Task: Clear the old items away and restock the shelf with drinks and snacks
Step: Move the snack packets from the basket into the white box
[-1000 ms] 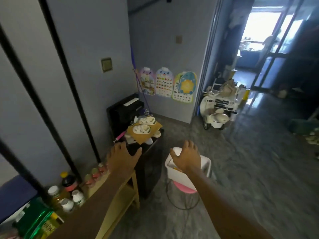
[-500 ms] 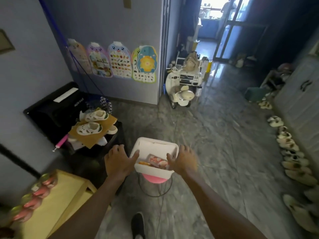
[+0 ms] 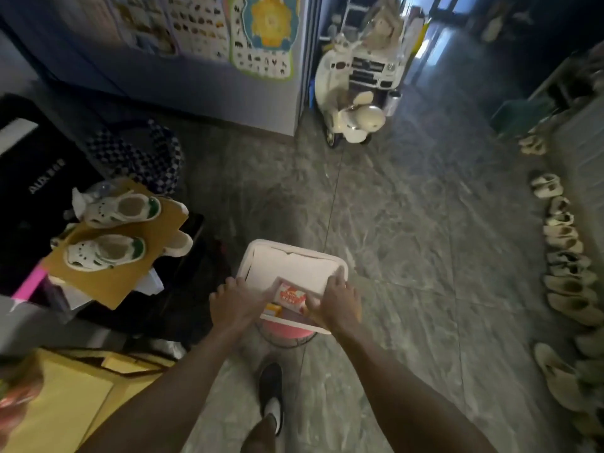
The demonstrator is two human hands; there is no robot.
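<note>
A white plastic bin [image 3: 295, 269] stands on a pink stool [image 3: 287, 331] in the middle of the floor. Inside it lie a red and white snack packet [image 3: 290, 296] and an orange item [image 3: 273, 310]. My left hand [image 3: 237, 300] grips the bin's left side and my right hand [image 3: 338, 300] grips its right side. Both thumbs reach inside beside the packet. The yellow shelf [image 3: 65, 403] is at the lower left, with blurred red-topped items [image 3: 16, 395] at its edge.
A black appliance [image 3: 36, 178] at the left carries cardboard with a pair of white children's shoes [image 3: 111, 227]. A checkered bag [image 3: 143, 155] lies behind it. A white toy car [image 3: 356, 89] stands by the wall. Several slippers [image 3: 565, 256] line the right. My foot [image 3: 271, 387] is below the stool.
The view has swung from the shelf and wall down to the bin. Both hands moved from mid-air onto the bin's sides, and now the thumbs reach inside it.
</note>
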